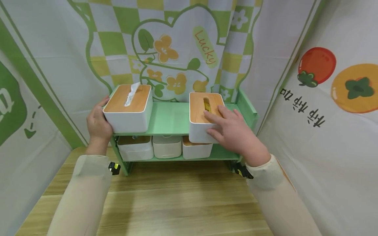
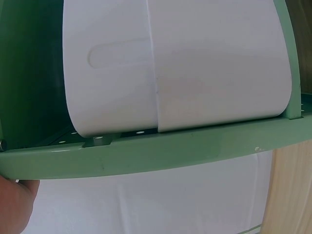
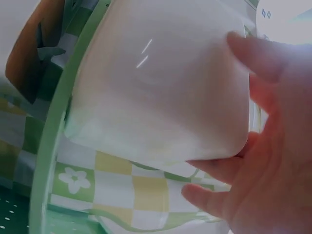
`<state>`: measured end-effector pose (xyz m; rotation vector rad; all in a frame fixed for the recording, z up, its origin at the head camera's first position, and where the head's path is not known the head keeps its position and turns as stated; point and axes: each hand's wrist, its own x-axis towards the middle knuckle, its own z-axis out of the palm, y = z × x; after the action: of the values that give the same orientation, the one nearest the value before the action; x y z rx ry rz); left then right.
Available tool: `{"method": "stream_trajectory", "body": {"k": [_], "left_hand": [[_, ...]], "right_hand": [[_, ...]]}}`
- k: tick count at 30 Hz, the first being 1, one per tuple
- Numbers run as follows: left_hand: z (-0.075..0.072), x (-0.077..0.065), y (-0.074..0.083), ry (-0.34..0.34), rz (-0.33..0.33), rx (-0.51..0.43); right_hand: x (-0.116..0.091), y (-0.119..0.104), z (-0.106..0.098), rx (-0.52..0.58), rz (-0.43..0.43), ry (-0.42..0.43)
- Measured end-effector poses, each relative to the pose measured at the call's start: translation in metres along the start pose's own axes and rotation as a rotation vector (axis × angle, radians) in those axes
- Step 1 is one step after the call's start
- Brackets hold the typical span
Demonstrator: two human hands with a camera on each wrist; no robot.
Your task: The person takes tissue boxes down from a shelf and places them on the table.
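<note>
Right hand [image 1: 234, 134] on the right box [image 1: 199, 131], at the front of the green shelf [image 1: 169, 119].

The box lies under the fingers [image 1: 215, 118] and to the left of the palm, on the right part of the upper level; whether its base rests fully on the board is hidden. Its lid slot [image 1: 206, 104] runs front to back; the longer side is hard to judge. The right fingers are spread apart and fairly straight, tips on the wooden lid [image 1: 196, 111], thumb before the white front. The left hand [image 1: 99, 123] is well apart from this box, fingers bent at the shelf's left end, just beside the left box [image 1: 127, 121]; I cannot tell whether they clamp anything.
</note>
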<state>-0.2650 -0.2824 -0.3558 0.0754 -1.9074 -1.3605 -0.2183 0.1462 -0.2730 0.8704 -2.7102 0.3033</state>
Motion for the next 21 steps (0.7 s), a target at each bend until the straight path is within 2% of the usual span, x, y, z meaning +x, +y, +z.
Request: {"method": "stream_trajectory", "body": {"k": [2, 6, 9, 11, 15, 21], "left_hand": [[0.0, 0.0, 0.0, 0.0, -0.006, 0.007], [0.0, 0.0, 0.002, -0.001, -0.012, 0.026], [0.001, -0.001, 0.002, 0.001, -0.002, 0.029], [0.001, -0.001, 0.001, 0.003, 0.006, 0.027], [0.002, 0.001, 0.0, 0.011, 0.017, 0.022], [0.001, 0.002, -0.002, 0.014, 0.017, 0.018]], "right_hand": [[-0.002, 0.002, -0.001, 0.081, 0.058, 0.023], [-0.008, 0.007, -0.005, 0.3, 0.24, 0.079], [-0.013, 0.012, -0.007, 0.47, 0.375, 0.074], [-0.016, 0.015, -0.008, 0.581, 0.448, 0.04], [-0.02, 0.022, -0.008, 0.812, 0.525, -0.034], [-0.024, 0.033, 0.004, 1.136, 0.581, -0.154]]}}
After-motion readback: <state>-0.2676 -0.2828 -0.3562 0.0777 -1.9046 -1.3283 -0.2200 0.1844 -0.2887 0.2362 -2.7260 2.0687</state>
